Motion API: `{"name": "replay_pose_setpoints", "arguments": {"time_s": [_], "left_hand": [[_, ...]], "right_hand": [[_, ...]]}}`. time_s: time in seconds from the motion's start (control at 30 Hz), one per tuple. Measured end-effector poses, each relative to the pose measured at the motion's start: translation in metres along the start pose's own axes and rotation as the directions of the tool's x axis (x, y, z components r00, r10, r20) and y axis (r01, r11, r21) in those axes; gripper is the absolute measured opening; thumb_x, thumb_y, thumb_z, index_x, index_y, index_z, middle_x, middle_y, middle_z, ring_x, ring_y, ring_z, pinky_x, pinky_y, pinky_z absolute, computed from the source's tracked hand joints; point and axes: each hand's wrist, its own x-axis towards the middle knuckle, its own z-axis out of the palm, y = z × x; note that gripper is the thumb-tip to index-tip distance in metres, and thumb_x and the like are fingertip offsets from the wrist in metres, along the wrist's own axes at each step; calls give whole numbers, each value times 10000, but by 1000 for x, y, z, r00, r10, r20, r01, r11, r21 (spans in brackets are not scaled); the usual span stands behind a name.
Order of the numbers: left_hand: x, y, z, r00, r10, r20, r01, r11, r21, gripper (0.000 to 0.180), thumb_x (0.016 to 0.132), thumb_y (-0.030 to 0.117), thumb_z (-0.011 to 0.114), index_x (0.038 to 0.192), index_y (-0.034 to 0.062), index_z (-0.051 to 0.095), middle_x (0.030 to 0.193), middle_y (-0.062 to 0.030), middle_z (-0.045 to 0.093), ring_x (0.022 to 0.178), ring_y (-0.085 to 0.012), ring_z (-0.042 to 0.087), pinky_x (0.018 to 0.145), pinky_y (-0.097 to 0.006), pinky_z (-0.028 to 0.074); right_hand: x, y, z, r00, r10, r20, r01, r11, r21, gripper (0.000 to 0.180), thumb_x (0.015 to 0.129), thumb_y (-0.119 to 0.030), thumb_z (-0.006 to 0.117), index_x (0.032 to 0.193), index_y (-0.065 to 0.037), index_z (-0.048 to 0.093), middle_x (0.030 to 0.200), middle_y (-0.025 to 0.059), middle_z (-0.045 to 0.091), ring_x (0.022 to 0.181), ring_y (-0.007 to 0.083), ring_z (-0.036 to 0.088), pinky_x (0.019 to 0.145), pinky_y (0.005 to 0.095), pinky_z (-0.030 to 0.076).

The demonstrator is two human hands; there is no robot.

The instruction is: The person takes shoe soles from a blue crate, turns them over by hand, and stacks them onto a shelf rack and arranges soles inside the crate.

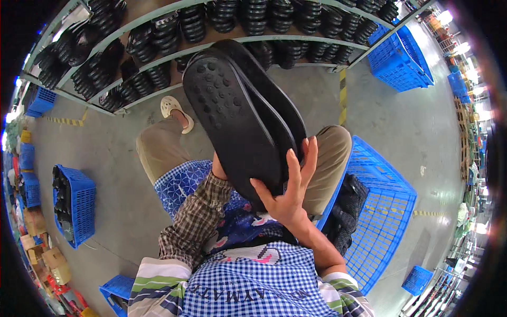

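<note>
A small stack of black shoe soles (227,121) is held up before me, tilted, with round studs on the upper part of the nearest one. The soles fan apart along their right edge. My right hand (289,203) grips their lower right side, thumb against the near face and the other fingers at the edge. Only a bit of my left hand (217,168) shows, at the soles' lower left edge. Its fingers are hidden behind them. A checked sleeve (195,214) covers that forearm.
Ahead stands a metal rack (237,40) with rows of stacked black soles (191,24). By my right leg, a large blue crate (388,190) contains black items (348,203). Other blue crates stand at the left (83,208) and far right (404,58). Yellow-black tape (343,98) marks the floor.
</note>
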Motion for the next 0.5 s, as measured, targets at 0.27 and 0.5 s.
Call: {"name": "replay_pose_setpoints", "arguments": {"time_s": [0.27, 0.5], "left_hand": [[2, 0, 11, 999, 37, -33, -35, 997, 64, 423, 1017, 225, 431, 1354, -31, 449, 1301, -152, 557, 1137, -272, 582, 972, -388, 494], [6, -10, 3, 988, 70, -139, -61, 996, 66, 390, 1007, 183, 449, 1331, -33, 467, 1266, -161, 576, 1130, -273, 585, 938, -393, 517]], "right_hand": [[-2, -3, -3, 998, 15, 59, -8, 993, -119, 969, 715, -162, 827, 1494, -59, 259, 1535, 294, 90, 1402, 493, 196, 1117, 547, 236], [-10, 6, 2, 868, 467, 167, -495, 836, 237, 1030, 708, -131, 826, 1492, 17, 175, 1426, 191, 387, 1288, 263, 435, 1079, 366, 347]]}}
